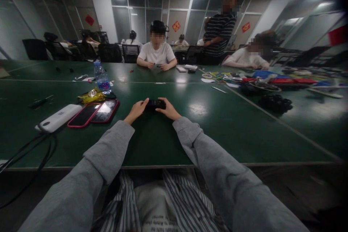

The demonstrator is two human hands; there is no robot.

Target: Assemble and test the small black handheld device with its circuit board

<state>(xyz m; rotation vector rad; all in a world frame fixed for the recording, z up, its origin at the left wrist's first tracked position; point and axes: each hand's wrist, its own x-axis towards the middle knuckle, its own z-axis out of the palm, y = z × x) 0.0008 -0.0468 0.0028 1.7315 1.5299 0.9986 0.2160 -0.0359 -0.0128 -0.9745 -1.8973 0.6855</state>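
A small black oblong device (154, 104), too dark to name more exactly, is held level just over the green table (152, 141). Its left end is gripped by my left hand (138, 110), the thumb lying along the near side. Around the right end my right hand (169, 108) is closed, fingers on the far edge. Both grey sleeves reach forward across the table edge. To the left of my left hand lie two phones in pink-red cases, a dark-screened phone (83, 115) and a brighter-screened phone (105, 111).
A white power bank (58, 117) with black cables (49, 148) lies at the left. Behind the phones are a yellow wrapper (92, 95) and a plastic bottle (102, 78). Black bundled parts (276, 103) and mixed cables sit at the right. A person (157, 49) works opposite.
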